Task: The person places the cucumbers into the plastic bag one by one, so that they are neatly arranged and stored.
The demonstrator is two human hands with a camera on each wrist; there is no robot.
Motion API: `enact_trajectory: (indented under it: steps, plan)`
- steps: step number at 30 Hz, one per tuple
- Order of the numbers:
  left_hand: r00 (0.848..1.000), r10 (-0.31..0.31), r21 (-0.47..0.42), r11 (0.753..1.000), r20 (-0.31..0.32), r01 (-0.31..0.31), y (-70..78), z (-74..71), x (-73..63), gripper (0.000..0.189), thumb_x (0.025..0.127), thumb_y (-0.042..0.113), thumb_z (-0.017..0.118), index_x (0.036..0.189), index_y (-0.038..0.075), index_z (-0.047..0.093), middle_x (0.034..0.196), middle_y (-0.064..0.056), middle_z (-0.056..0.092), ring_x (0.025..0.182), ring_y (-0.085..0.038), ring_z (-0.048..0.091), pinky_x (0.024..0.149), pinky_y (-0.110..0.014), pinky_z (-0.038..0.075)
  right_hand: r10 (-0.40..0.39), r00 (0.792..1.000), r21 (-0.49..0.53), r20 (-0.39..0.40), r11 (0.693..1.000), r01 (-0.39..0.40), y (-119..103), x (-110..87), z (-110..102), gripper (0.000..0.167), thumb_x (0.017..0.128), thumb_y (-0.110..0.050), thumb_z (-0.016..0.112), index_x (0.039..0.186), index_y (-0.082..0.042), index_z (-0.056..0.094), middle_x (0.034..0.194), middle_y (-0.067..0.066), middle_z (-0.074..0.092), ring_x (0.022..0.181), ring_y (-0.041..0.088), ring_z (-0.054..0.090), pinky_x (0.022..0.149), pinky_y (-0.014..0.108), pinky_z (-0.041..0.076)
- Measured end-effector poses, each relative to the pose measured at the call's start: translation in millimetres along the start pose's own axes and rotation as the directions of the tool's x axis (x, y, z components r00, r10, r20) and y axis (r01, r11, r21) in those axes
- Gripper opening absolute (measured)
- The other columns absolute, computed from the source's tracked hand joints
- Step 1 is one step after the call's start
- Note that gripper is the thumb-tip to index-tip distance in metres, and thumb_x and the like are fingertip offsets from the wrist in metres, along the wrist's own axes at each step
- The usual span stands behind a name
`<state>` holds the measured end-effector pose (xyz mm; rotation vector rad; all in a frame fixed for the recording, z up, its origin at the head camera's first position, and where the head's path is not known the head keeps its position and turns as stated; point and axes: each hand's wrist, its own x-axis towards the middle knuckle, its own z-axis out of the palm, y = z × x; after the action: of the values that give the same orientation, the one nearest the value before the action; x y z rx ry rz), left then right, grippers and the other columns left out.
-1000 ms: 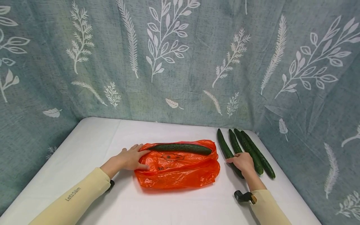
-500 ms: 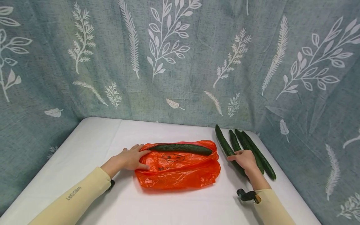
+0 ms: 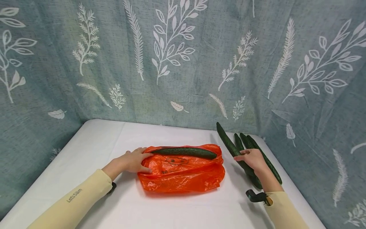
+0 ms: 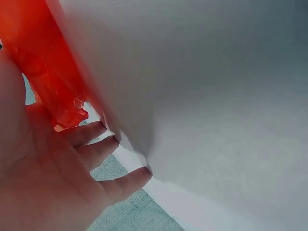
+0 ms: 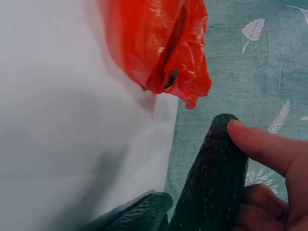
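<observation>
My right hand [image 3: 254,160] grips a dark green cucumber [image 3: 227,142] around its middle, and its far end is tilted up off the table. In the right wrist view the thumb presses along that cucumber [image 5: 211,178]. My left hand [image 3: 133,161] rests on the left end of a red plastic bag [image 3: 183,183], fingers spread. From the left wrist, the straight fingers [image 4: 127,185] touch the white surface beside the bag [image 4: 45,57]. Another cucumber [image 3: 186,151] lies lengthwise in the bag's opening, its left tip partly hidden by the bag and hand.
Several more cucumbers [image 3: 257,144] lie side by side at the table's right edge, partly hidden by my right hand. The white table [image 3: 171,211] is backed by a leaf-patterned blue-green cloth [image 3: 160,105]. Dark wrist mounts [image 3: 256,196] sit at both cuffs.
My right hand has lifted the far end of the cucumber and shifted slightly right. The left hand and the bag hold their place.
</observation>
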<state>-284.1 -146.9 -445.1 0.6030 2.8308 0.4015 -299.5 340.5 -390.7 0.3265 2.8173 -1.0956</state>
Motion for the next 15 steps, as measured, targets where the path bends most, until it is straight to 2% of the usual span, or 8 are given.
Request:
enact_trajectory:
  steps: [5, 8, 9, 11, 12, 14, 15]
  plan:
    - [1.0, -0.005, 0.013, 1.0, -0.01, 0.005, -0.4, 1.0, 0.8, 0.082, 0.085, 0.06, 0.072, 0.151, 0.017, 0.048, 0.16, -0.021, 0.032, 0.147, -0.042, 0.031, 0.108, -0.074, 0.027, -0.044, 0.998, -0.014, 0.034, 0.999, 0.045, -5, 0.8, -3, 0.061, 0.088, -0.025, 0.075, 0.137, 0.006, 0.057, 0.154, 0.03, 0.039, 0.141, 0.051, 0.033, 0.109, 0.066, 0.034]
    - [1.0, -0.008, 0.023, 1.0, -0.015, 0.008, -0.1, 1.8, 0.7, 0.082, 0.085, 0.06, 0.072, 0.151, 0.017, 0.048, 0.16, -0.021, 0.032, 0.147, -0.042, 0.031, 0.108, -0.073, 0.028, -0.082, 0.994, -0.023, 0.073, 0.996, 0.084, -8, 1.1, -5, 0.039, 0.097, -0.014, 0.057, 0.13, 0.005, 0.064, 0.154, 0.028, 0.04, 0.142, 0.051, 0.032, 0.109, 0.068, 0.033]
    - [1.0, -0.008, 0.029, 1.0, -0.017, 0.009, 0.1, 2.1, 0.4, 0.082, 0.085, 0.06, 0.072, 0.151, 0.017, 0.047, 0.16, -0.021, 0.032, 0.147, -0.042, 0.032, 0.107, -0.073, 0.029, -0.095, 0.992, -0.023, 0.088, 0.995, 0.097, -9, 1.1, -5, 0.037, 0.098, -0.012, 0.052, 0.128, 0.004, 0.066, 0.153, 0.028, 0.041, 0.142, 0.051, 0.032, 0.109, 0.068, 0.033]
    - [1.0, -0.007, 0.044, 0.999, -0.022, 0.008, 0.6, 2.6, -0.4, 0.083, 0.085, 0.061, 0.071, 0.151, 0.017, 0.047, 0.159, -0.021, 0.033, 0.146, -0.042, 0.033, 0.107, -0.073, 0.03, -0.124, 0.986, -0.028, 0.11, 0.991, 0.127, -12, 1.2, -5, 0.037, 0.099, -0.011, 0.048, 0.127, 0.003, 0.067, 0.151, 0.027, 0.044, 0.14, 0.05, 0.036, 0.107, 0.067, 0.037]
    - [1.0, -0.008, 0.051, 0.999, -0.024, 0.009, 1.1, 2.6, -0.9, 0.083, 0.085, 0.061, 0.071, 0.151, 0.017, 0.047, 0.159, -0.021, 0.033, 0.146, -0.042, 0.034, 0.106, -0.073, 0.031, -0.14, 0.984, -0.033, 0.115, 0.989, 0.144, -13, 1.3, -5, 0.037, 0.099, -0.011, 0.049, 0.127, 0.003, 0.068, 0.149, 0.027, 0.047, 0.136, 0.048, 0.041, 0.104, 0.065, 0.04]
    - [1.0, -0.008, 0.066, 0.998, -0.03, 0.01, 2.4, 2.3, -2.2, 0.082, 0.085, 0.062, 0.07, 0.151, 0.017, 0.048, 0.159, -0.022, 0.035, 0.145, -0.041, 0.035, 0.106, -0.073, 0.032, -0.168, 0.979, -0.037, 0.115, 0.984, 0.173, -16, 1.6, -4, 0.039, 0.096, -0.016, 0.06, 0.129, 0.003, 0.065, 0.144, 0.028, 0.052, 0.114, 0.043, 0.056, 0.094, 0.056, 0.048]
    - [0.999, -0.007, 0.074, 0.997, -0.034, 0.01, 2.9, 2.2, -2.6, 0.082, 0.085, 0.062, 0.07, 0.151, 0.017, 0.048, 0.158, -0.022, 0.035, 0.145, -0.041, 0.036, 0.105, -0.073, 0.032, -0.179, 0.977, -0.04, 0.115, 0.982, 0.184, -18, 1.8, -4, 0.044, 0.093, -0.018, 0.067, 0.131, 0.004, 0.064, 0.131, 0.028, 0.06, 0.099, 0.039, 0.058, 0.087, 0.05, 0.05]
